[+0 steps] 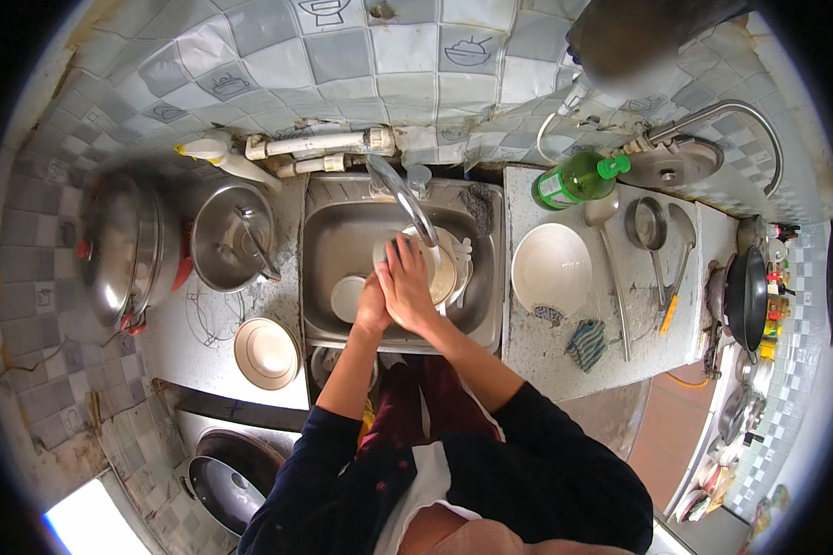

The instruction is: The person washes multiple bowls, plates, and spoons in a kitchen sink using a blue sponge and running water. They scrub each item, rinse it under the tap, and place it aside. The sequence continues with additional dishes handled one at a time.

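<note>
My left hand (373,305) is over the steel sink (326,222), its fingers largely hidden by my right hand (407,281). It appears to grip a pale bowl (380,253), of which only an edge shows. My right hand lies across it with fingers stretched forward; a small dark thing shows by the fingertips, too covered to name. Beside them the curved faucet (409,205) runs water into a dish (444,274) stacked on other white dishes at the sink's right. A small white bowl (349,298) rests at the sink's left.
Left counter: steel basin (232,239) with a utensil, stacked bowls (266,354), lidded pot (121,250). Right counter: white bowl (551,270), green soap bottle (575,182), striped cloth (586,345), ladle (607,250). A dark scrubber (479,208) sits on the sink's corner. Farther right stands a wok (746,298).
</note>
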`<state>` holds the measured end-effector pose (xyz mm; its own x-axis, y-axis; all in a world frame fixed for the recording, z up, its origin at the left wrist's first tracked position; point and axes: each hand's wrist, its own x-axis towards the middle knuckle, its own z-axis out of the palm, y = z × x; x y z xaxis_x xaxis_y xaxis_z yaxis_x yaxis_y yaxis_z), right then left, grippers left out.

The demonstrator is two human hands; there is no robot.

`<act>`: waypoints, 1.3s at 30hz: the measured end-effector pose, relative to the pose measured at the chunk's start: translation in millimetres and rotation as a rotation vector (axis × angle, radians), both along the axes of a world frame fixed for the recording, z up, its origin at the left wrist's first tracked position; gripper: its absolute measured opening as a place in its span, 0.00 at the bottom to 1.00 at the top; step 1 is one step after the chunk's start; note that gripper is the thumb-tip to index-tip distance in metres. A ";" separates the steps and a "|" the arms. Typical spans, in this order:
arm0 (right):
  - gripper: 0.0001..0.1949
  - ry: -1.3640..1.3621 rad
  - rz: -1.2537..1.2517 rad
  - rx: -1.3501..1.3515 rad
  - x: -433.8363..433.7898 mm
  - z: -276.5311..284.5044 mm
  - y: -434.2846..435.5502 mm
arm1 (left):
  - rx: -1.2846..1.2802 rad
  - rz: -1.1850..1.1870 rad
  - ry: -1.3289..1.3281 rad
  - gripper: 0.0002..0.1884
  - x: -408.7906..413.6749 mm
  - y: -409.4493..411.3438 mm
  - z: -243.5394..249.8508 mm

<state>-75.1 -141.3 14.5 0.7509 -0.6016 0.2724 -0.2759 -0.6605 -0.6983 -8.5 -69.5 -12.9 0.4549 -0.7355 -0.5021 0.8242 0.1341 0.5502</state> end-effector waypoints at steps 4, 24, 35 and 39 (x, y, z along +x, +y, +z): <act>0.22 0.271 -0.014 0.656 6.8 -39.9 -88.2 | 0.028 -0.118 0.066 0.21 -27.6 -15.4 15.6; 0.15 -0.408 -0.209 1.434 -33.5 1.2 -67.7 | 0.216 0.010 0.290 0.27 -9.9 -9.6 -54.4; 0.26 0.493 0.495 -0.105 -55.5 20.5 -59.7 | 0.040 -0.018 0.091 0.36 -1.0 1.5 -5.2; 0.30 0.515 0.274 -0.271 -37.0 7.3 -68.4 | 0.101 -0.166 0.053 0.35 -31.5 -5.7 5.4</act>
<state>-112.1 -209.7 21.8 0.9428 -0.3297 -0.0491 -0.3276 -0.8891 -0.3196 -40.0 -75.1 -7.5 0.3025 -0.7429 -0.5971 0.8583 -0.0601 0.5096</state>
